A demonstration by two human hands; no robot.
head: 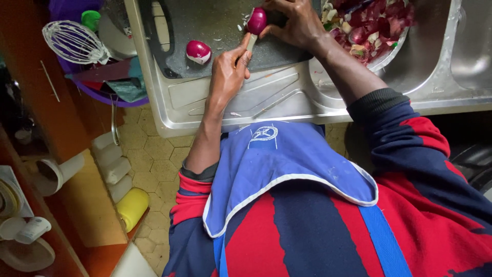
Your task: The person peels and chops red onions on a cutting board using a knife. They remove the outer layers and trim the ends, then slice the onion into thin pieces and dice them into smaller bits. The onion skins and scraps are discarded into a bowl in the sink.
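Holding red onion [257, 20] in right hand [294, 23], bowl [394, 48] of onion peelings [371, 25]

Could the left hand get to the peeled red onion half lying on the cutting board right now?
Probably yes. The onion half lies bare on the dark cutting board just beside the left hand, nothing between them. But that hand grips a knife handle, so it would need to free its fingers first.

Both hands (left [228, 72], right [294, 23]) reach forward, fingers curled closed.
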